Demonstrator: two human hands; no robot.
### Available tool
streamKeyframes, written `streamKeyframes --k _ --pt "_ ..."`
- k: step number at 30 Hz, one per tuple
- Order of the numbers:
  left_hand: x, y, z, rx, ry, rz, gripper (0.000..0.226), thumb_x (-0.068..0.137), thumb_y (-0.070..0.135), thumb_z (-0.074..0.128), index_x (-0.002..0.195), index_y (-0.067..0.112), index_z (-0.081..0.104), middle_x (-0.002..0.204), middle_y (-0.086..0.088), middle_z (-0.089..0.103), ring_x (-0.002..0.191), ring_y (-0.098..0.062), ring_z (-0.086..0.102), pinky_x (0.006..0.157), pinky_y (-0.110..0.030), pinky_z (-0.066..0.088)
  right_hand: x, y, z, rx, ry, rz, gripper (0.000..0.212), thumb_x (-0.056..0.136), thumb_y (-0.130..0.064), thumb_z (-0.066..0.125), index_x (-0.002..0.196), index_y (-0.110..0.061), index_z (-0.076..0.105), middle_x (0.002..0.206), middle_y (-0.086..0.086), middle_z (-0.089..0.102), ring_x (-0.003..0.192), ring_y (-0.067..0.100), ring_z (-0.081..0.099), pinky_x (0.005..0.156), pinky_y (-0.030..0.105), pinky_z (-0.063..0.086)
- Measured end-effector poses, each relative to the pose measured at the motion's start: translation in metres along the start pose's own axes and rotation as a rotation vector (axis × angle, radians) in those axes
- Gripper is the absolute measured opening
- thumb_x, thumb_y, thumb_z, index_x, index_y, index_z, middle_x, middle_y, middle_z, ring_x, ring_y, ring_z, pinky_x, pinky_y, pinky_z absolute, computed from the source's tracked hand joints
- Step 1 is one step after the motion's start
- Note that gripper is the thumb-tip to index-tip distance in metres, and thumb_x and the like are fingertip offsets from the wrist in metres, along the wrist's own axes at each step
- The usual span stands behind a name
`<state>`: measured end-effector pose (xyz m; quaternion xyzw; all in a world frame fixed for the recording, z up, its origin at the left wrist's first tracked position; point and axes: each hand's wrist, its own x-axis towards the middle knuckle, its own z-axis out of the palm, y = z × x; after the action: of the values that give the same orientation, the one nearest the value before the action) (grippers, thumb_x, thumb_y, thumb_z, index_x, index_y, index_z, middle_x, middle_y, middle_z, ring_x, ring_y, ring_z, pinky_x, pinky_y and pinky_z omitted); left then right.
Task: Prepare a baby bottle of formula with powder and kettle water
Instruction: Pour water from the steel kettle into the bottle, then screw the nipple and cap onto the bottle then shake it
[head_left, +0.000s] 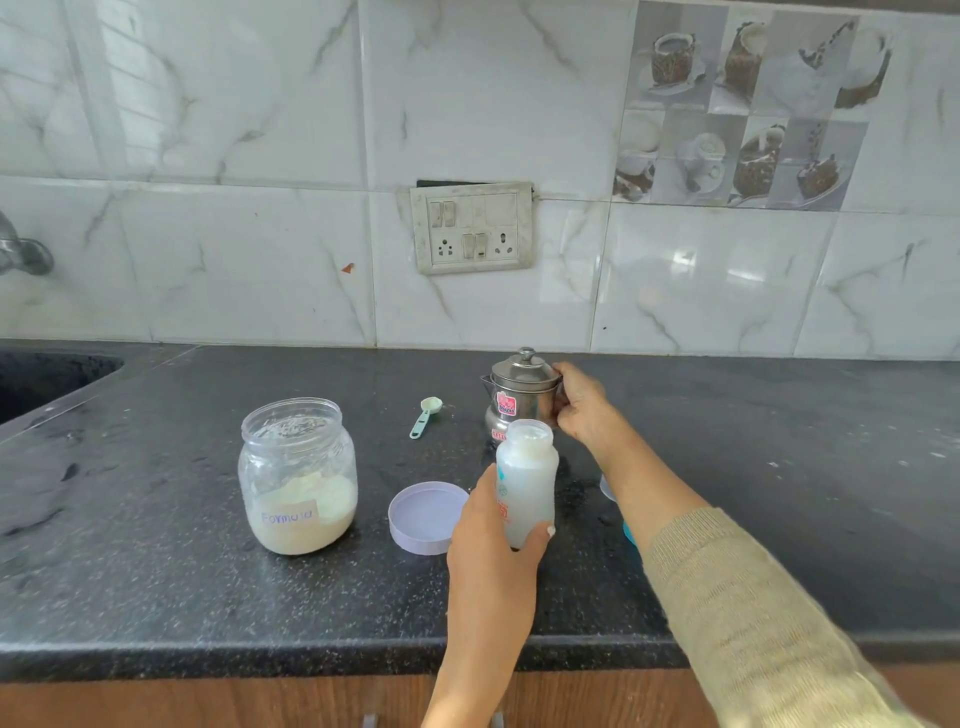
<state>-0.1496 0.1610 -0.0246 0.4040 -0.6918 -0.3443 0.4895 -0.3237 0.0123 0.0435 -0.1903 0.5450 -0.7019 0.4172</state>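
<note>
Flanking bottle: jar (open), lid.

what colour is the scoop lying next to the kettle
The scoop is pale mint green, bowl and handle alike, seen in the head view.

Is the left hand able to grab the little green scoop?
Probably not yet: the left hand is holding the bottle. The scoop lies uncovered on the counter.

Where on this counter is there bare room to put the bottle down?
The counter is bare right of the right hand's sleeve, and left of the formula jar toward the sink. It is crowded between jar, lid, scoop and kettle.
</note>
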Motion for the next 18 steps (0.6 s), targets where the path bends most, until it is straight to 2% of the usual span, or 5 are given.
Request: streamKeyframes --k 6,9,14,16,18 --pt "0.000 -0.004 0.002 0.010 -0.001 0.005 0.059 0.082 0.017 0.068 0.131 0.036 0.042 0.113 0.019 0.058 0.104 -0.006 0.053 0.085 -0.021 0.043 -0.006 0.002 -0.002 -0.113 0.062 -0.052 0.020 0.084 -0.018 0.059 0.065 -0.011 0.055 0.061 0.003 0.050 0.055 0.015 0.043 0.051 0.027 0.036" --pt "0.001 -0.005 0.003 0.008 0.000 -0.006 0.060 0.083 0.018 0.068 0.133 0.036 0.041 0.116 0.018 0.057 0.106 -0.005 0.052 0.086 -0.021 0.042 -0.008 -0.002 -0.005 -0.259 0.092 -0.074 0.020 0.086 -0.025 0.059 0.088 -0.006 0.060 0.077 0.006 0.054 0.065 0.017 0.047 0.053 0.027 0.038" --pt "0.004 -0.004 -0.001 0.007 -0.001 0.004 0.057 0.083 0.016 0.068 0.132 0.030 0.043 0.112 0.015 0.058 0.102 -0.005 0.052 0.080 -0.015 0.040 -0.021 -0.031 -0.015 -0.394 0.086 -0.204 0.033 0.087 -0.023 0.062 0.110 0.000 0.059 0.119 0.017 0.061 0.100 0.026 0.058 0.093 0.033 0.046" --pt "0.005 0.000 -0.003 0.015 0.002 0.006 0.054 0.083 0.014 0.068 0.129 0.028 0.044 0.106 0.015 0.057 0.096 -0.004 0.051 0.072 -0.011 0.040 -0.035 -0.048 -0.019 -0.487 0.054 -0.263 0.042 0.085 -0.017 0.064 0.118 0.010 0.058 0.123 0.023 0.060 0.102 0.027 0.060 0.099 0.036 0.045" --pt "0.005 0.003 -0.005 0.020 0.000 0.007 0.053 0.083 0.013 0.068 0.129 0.024 0.045 0.102 0.013 0.056 0.093 -0.006 0.050 0.067 -0.012 0.038 -0.049 -0.062 -0.026 -0.575 -0.006 -0.294 0.036 0.084 -0.013 0.067 0.116 0.003 0.061 0.110 0.016 0.064 0.093 0.019 0.056 0.089 0.029 0.048"
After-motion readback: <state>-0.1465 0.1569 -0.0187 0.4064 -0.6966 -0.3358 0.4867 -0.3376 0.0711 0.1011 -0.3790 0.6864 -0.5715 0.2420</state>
